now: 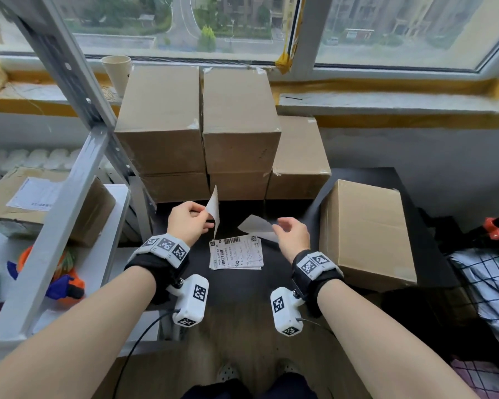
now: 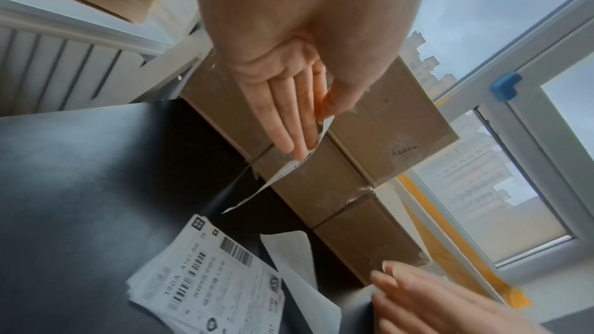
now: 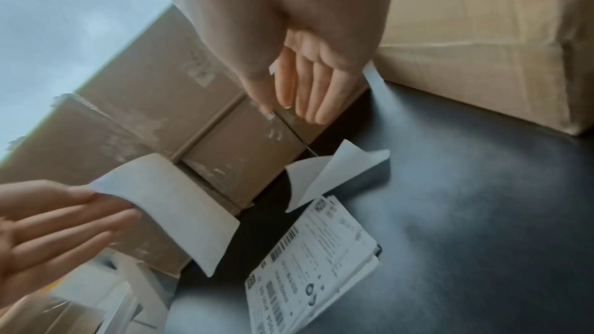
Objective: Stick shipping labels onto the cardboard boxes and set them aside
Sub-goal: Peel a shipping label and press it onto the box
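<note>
My left hand pinches a peeled white shipping label by its top edge between thumb and fingers; the label hangs upright over the black table. My right hand is open with straight fingers. A blank white backing sheet sits just left of it, low over the table. A stack of printed labels lies below both hands. One plain cardboard box stands on the table at the right. Several more boxes are stacked behind.
A grey metal shelf frame rises at the left, with a labelled box on its shelf. A paper cup stands on the window sill. An orange clamp and checked fabric lie right of the table.
</note>
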Tool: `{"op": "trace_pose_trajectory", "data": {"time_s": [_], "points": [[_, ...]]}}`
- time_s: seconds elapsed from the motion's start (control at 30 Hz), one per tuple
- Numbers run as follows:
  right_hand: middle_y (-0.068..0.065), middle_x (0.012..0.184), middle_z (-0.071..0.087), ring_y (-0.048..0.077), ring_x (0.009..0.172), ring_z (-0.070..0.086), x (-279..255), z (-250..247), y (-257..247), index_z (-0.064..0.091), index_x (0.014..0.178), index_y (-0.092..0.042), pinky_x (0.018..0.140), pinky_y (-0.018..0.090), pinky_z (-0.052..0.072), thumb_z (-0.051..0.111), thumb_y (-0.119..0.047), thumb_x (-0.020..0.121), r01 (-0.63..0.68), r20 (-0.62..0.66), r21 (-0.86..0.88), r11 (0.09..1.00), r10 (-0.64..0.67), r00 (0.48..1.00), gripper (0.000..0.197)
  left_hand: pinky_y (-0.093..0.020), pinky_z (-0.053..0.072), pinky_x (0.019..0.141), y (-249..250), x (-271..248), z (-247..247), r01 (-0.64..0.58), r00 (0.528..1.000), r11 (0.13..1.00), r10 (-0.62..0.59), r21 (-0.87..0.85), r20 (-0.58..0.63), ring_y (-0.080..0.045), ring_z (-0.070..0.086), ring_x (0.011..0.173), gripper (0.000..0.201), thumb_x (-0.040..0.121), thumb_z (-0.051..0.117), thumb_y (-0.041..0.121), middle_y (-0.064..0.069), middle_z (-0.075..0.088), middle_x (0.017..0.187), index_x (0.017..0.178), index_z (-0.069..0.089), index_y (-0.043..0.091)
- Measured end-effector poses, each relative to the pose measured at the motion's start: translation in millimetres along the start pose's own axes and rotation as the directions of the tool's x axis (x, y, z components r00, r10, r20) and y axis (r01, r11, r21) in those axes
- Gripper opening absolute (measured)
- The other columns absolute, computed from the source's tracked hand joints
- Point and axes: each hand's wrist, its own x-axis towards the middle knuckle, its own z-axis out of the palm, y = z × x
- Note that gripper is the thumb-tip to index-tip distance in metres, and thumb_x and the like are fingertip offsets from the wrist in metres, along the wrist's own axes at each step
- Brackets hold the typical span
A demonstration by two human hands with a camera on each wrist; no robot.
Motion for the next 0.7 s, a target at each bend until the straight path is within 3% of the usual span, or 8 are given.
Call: {"op": "trace_pose_trajectory", "data": {"time_s": [0.13,0.3,0.5,0.7], "points": [[0.002,0.100,0.070,0.013,0.096,0.065,-16,-4,-31,0.069,0.102,-0.013,0.092,0.029,0.051,0.071,-0.024,0.081,0.240,0.110,0.065,0.969,-0.246,0.963,0.024,-0.019,0.055,0.055,22,-9,16,-0.034,0.998,0.999,0.036,-0.029,0.053,-0.009,0.068,0.056,0.017,0.090,0.050,0.003,-0.008,0.066,0.075,0.075,0.053,0.012],[0.002,0.101,0.070,0.010,0.095,0.064,-27,-9,-57,0.068,0.101,-0.014,0.087,0.022,0.051,0.082,-0.024,0.069,0.385,0.117,0.017,0.923,-0.384,0.916,0.036,-0.028,0.056,0.063,52,-22,36,-0.065,0.990,0.997,0.070,-0.040,0.120,-0.021,0.068,0.068,0.014,0.087,0.052,0.001,-0.014,0.067,0.079,0.076,0.055,0.009],[0.001,0.097,0.071,0.014,0.090,0.065,-30,-23,-65,0.067,0.100,-0.014,0.086,0.028,0.053,0.081,-0.023,0.070,0.388,0.026,-0.066,0.919,-0.388,0.921,0.034,-0.043,0.057,0.082,72,-37,45,-0.134,0.974,0.991,0.129,0.013,0.184,-0.029,0.071,0.080,0.007,0.077,0.063,0.004,-0.018,0.072,0.081,0.072,0.063,0.010],[0.000,0.084,0.071,0.013,0.079,0.065,-34,-34,-66,0.068,0.086,-0.015,0.077,0.029,0.054,0.073,-0.027,0.079,0.376,-0.083,-0.013,0.926,-0.376,0.923,0.015,-0.045,0.056,0.085,85,-50,55,-0.192,0.961,0.980,0.179,0.045,0.212,-0.025,0.070,0.084,0.003,0.078,0.067,0.008,-0.015,0.072,0.085,0.075,0.067,0.009]]}}
